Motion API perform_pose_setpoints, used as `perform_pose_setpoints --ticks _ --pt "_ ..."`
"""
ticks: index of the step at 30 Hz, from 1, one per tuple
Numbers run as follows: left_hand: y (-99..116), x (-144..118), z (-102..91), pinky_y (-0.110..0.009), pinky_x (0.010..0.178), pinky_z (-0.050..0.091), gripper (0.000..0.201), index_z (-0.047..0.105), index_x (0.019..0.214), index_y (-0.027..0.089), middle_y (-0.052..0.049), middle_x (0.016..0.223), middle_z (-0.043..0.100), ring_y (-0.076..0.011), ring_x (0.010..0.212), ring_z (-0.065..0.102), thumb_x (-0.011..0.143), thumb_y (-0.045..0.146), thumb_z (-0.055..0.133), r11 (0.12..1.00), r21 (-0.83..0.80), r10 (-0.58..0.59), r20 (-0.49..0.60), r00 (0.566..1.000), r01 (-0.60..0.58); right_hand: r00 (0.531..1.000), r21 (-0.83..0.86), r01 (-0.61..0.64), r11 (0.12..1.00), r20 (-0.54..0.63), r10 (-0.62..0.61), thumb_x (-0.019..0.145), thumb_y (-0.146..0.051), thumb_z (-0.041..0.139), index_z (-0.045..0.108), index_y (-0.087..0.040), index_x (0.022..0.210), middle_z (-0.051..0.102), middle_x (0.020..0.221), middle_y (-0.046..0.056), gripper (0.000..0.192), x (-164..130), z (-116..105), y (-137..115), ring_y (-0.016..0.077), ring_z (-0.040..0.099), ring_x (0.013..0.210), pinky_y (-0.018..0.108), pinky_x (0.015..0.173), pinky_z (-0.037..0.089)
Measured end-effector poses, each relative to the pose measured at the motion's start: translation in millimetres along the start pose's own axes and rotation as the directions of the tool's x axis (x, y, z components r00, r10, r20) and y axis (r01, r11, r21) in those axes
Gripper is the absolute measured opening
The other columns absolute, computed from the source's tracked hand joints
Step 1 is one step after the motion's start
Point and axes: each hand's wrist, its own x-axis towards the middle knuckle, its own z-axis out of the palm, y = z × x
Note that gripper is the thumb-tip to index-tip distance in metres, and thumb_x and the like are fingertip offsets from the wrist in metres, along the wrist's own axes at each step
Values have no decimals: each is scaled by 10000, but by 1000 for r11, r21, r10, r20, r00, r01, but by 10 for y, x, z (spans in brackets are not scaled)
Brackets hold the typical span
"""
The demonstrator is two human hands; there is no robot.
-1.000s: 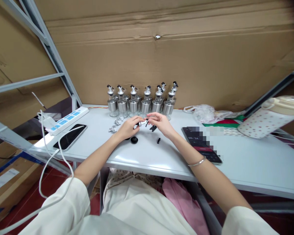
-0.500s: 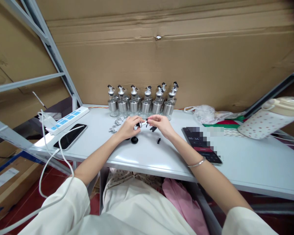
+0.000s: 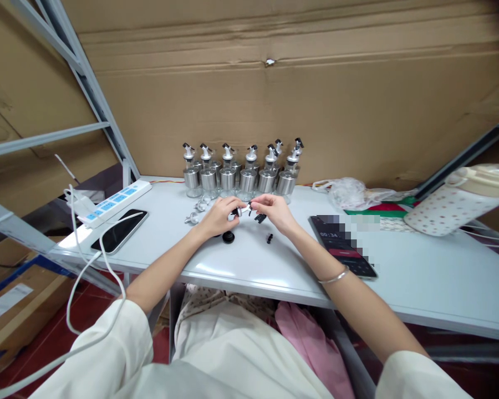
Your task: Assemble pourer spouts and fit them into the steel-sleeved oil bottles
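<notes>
My left hand (image 3: 221, 216) is closed around a silver and black bottle pour spout (image 3: 243, 210), held level just above the table. At the spout's tip, my right hand (image 3: 274, 209) pinches a small black flap piece (image 3: 250, 208). Below the hands lie a round black stopper (image 3: 228, 237), a small ribbed black plug (image 3: 269, 238) and some black flap pieces (image 3: 260, 218). Loose silver spout parts (image 3: 192, 218) rest left of my left hand. Behind stand several glass and steel oil bottles (image 3: 228, 178), topped with similar spouts.
On the left are a power strip (image 3: 120, 202) and a phone (image 3: 120, 230) with a white cable (image 3: 103, 249). A phone showing a timer (image 3: 343, 249) lies at right, near a plastic bag (image 3: 349, 194) and a dotted jug (image 3: 444, 205). Cardboard (image 3: 274, 105) backs the table.
Both hands keep almost the same place and grip at the spout. The view has shifted very slightly.
</notes>
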Motion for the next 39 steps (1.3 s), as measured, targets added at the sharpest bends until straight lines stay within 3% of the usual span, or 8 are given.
perform_pose_setpoints --ticks 17,23,27,29,32,35,39 --pt "-54 136 77 -293 842 416 281 545 1012 152 -50 981 650 -184 917 613 734 113 540 1000 -20 -14 -24 1000 13 998 66 30 997 -66 -26 667 -370 715 690 -161 813 631 611 -6 256 70 89 54 103 549 557 256 566 456" --pt "-24 208 97 -262 707 443 218 493 931 162 -22 863 622 -143 750 581 723 148 560 999 -31 -26 -127 992 22 991 46 68 997 -115 -62 742 -348 679 666 -171 836 623 638 -16 201 116 186 -90 97 579 580 235 558 470" --pt "-53 176 78 -234 652 447 168 468 892 178 6 782 586 -113 683 551 747 151 550 994 -60 81 -218 972 -96 989 6 46 999 -139 -45 755 -346 681 654 -167 730 617 611 -12 182 83 236 -201 100 580 576 231 554 480" --pt "-49 145 56 -237 665 458 150 466 908 177 1 776 590 -116 699 563 788 176 558 984 -67 142 -276 951 -166 993 -29 29 999 -110 -32 759 -351 678 685 -173 751 639 624 -6 178 34 248 -252 108 589 585 248 587 506" --pt "-7 99 21 -230 655 467 155 466 956 179 -8 796 622 -116 721 598 844 212 568 980 -97 139 -303 943 -175 997 -38 -14 999 -80 11 754 -336 684 730 -192 831 693 692 9 170 -59 254 -284 132 635 643 277 649 542" --pt "29 65 10 -248 665 485 238 469 1038 170 -34 836 655 -131 748 631 878 309 578 977 -132 124 -276 953 -166 993 -10 -41 999 -109 39 732 -271 710 750 -213 861 735 825 25 146 -126 251 -251 154 676 753 290 726 558" --pt "21 23 20 -268 708 517 393 450 1153 151 -91 949 675 -151 838 650 886 418 556 970 -216 72 -173 982 -109 983 13 -74 997 -167 75 718 -214 717 760 -231 852 741 795 15 141 -132 239 -209 147 688 727 256 679 569"
